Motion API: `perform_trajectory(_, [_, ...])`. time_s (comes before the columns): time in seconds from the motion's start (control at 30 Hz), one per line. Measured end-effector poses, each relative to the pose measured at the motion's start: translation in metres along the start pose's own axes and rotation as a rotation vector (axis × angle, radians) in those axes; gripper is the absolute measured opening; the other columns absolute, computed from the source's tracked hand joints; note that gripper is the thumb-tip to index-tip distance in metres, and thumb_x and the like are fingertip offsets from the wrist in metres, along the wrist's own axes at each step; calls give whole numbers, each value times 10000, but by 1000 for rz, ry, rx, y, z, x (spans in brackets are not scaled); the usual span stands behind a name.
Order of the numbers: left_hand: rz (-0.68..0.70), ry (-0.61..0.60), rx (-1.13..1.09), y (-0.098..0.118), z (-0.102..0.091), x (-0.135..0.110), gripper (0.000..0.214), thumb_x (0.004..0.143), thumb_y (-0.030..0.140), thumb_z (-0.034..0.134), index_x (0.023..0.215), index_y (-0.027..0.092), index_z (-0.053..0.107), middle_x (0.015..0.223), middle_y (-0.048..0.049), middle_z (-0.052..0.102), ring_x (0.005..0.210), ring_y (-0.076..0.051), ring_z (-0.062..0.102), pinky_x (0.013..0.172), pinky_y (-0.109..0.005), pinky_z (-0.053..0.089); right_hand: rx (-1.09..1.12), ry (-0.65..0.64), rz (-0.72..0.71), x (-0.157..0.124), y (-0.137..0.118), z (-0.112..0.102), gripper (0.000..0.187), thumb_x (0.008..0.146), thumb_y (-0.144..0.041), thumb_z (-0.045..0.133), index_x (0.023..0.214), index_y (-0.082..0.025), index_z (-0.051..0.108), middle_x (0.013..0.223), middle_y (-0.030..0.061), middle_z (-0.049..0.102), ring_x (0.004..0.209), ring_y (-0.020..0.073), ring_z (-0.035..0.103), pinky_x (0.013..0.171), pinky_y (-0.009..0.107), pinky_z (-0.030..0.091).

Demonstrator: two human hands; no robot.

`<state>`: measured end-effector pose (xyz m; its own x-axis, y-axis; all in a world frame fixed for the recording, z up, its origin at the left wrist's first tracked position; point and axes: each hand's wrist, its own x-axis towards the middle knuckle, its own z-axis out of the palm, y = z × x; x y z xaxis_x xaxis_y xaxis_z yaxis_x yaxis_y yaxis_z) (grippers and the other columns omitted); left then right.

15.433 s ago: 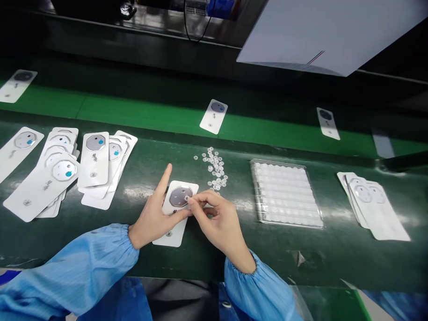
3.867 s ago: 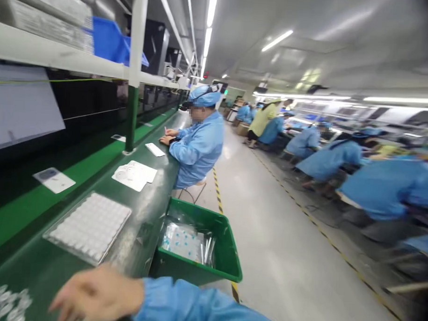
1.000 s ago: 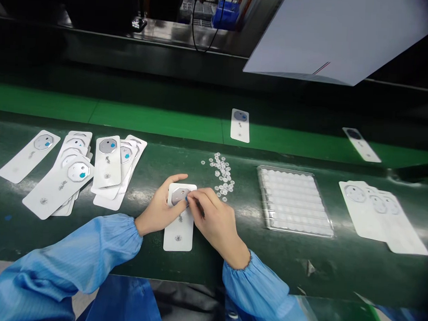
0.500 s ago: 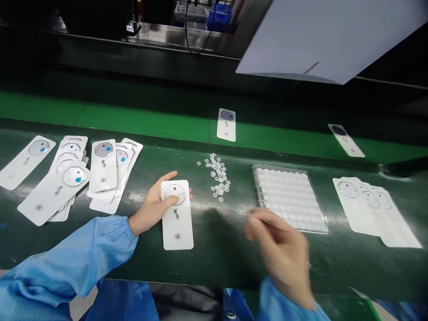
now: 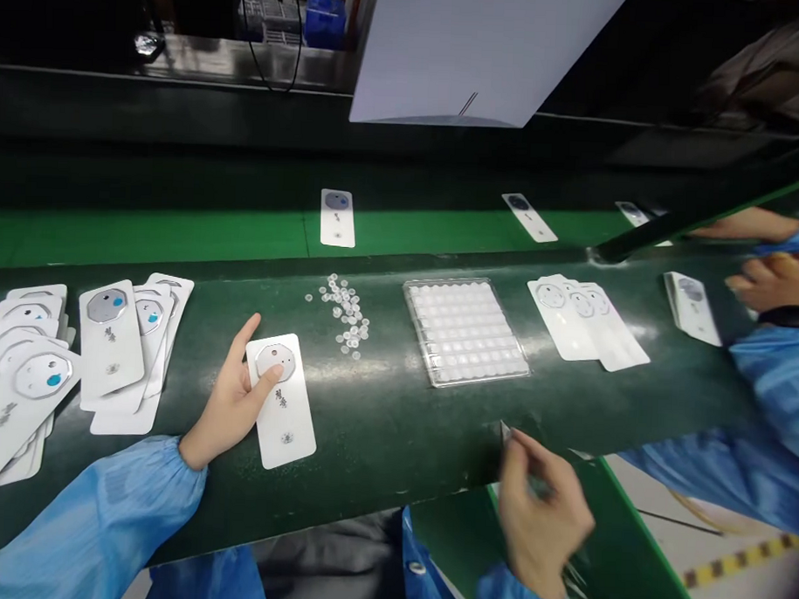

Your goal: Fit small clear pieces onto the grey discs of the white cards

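My left hand (image 5: 229,403) holds a white phone back cover (image 5: 286,435) with an octagonal camera area at its top. The thumb presses on that camera area and the fingers lie behind the panel. Near the table's front edge, my right hand (image 5: 543,505) is closed in a pinch, thumb against forefinger. A small, thin, pointed piece (image 5: 505,432) that looks like film sticks out at its fingertips. Between the hands, farther back, lies a loose cluster of small clear round discs (image 5: 350,311). Right of them is a clear plastic tray (image 5: 436,381) with rows of white rounded shapes.
Overlapping back covers (image 5: 113,342) lie at left, more (image 5: 588,328) at right. Single covers (image 5: 337,232) rest on the green strip behind. A white board (image 5: 447,65) hangs above. At far right a co-worker's hand (image 5: 784,280) is near a stack of covers (image 5: 693,314).
My view has swung right, bringing the co-worker's hands into sight. My right hand has moved from beside the tray to the table's front edge. My left hand still holds the phone back cover.
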<state>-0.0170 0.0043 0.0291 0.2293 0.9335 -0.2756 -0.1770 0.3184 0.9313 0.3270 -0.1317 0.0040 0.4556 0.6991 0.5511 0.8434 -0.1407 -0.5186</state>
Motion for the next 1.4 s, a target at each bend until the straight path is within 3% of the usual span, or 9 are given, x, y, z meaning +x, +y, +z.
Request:
perform_trajectory(0.13, [40,-11,25,0,2,-3,998,910,406,755,1655,308,97,921,-42,738,765,-209,728,703,-320,620,292,-326,-336,29,-77,62,206,1000,-211,609,1139,-283,743,987,70,727,867,271,711,785,422,590])
perform_trajectory(0.3, [41,-23,27,0,3,-4,917,926,404,729,1639,295,163,860,-20,697,740,-201,709,661,-294,609,181,-447,-476,48,-102,110,242,1060,-260,527,1069,-184,758,927,83,712,765,215,707,693,336,602])
perform_trajectory(0.53, [33,-39,-7,-2,3,-5,929,932,396,716,1645,296,129,887,-43,713,706,-203,710,628,-296,605,232,-585,-728,7,-87,61,205,1051,-171,538,1180,-175,697,1018,102,737,844,235,708,726,379,602])
perform_trajectory(0.67, [45,-23,-9,-1,4,-6,965,926,391,725,1651,320,93,836,-17,702,690,-205,706,623,-298,607,256,-630,-783,-18,-79,31,312,1039,-344,603,1265,-132,642,1097,143,740,1010,279,690,865,469,569])
perform_trajectory(0.83, [133,52,43,0,7,-6,931,943,372,710,1648,336,103,875,-20,691,709,-191,693,663,-301,615,301,-625,-800,-35,-85,24,295,1044,-381,586,1175,-138,688,1043,116,752,982,249,685,957,480,528])
perform_trajectory(1.0, [148,51,81,-8,3,-2,792,950,404,691,1610,299,265,957,-52,703,746,-213,696,666,-330,620,385,-657,-831,-48,-95,17,222,1077,-163,494,1126,-138,710,958,77,751,901,212,683,924,417,531])
perform_trajectory(1.1, [165,47,131,-14,1,0,635,971,409,655,1536,272,399,1057,-81,706,827,-225,707,710,-339,616,479,-751,-725,-50,-100,15,229,1056,-108,492,1113,-140,711,895,71,736,799,194,672,777,358,559])
perform_trajectory(1.27, [264,62,456,-15,-1,1,508,1013,336,562,1495,259,418,1265,-109,667,1056,-258,699,912,-410,585,699,-935,-165,-27,-110,33,145,1014,-242,624,961,-207,754,814,42,754,656,162,678,611,265,554])
perform_trajectory(1.4, [426,75,899,8,0,25,737,973,240,592,1596,174,206,1651,-210,290,1525,-356,325,1208,-568,354,855,-942,226,-1,-118,57,244,946,-428,705,897,-193,747,790,75,776,621,190,694,535,263,547])
